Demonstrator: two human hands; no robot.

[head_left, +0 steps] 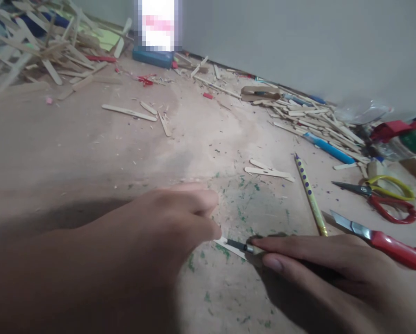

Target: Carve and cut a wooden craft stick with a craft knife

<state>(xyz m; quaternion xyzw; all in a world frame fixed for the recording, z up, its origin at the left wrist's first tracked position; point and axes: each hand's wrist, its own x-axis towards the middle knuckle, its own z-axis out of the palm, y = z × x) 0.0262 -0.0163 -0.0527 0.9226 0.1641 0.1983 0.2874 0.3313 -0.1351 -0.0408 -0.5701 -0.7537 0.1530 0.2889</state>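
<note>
My left hand (180, 215) is closed on a pale wooden craft stick (237, 253), pressing it down on the table. Only the stick's right end shows past my fingertips; the rest is hidden. Pinched in my right hand (329, 269) is a slim craft knife (242, 245), its dark blade lying along the stick and pointing toward my left fingers. The knife's handle is mostly covered by my fingers. Green specks are scattered on the wood around both hands.
A dotted pencil (308, 192), scissors (375, 190) and a red-handled knife (385, 243) lie on the right. Loose craft sticks (270, 171) lie ahead. Stick piles stand at back right (319, 116) and back left (51, 51). A blue pen (329, 148) borders the right pile.
</note>
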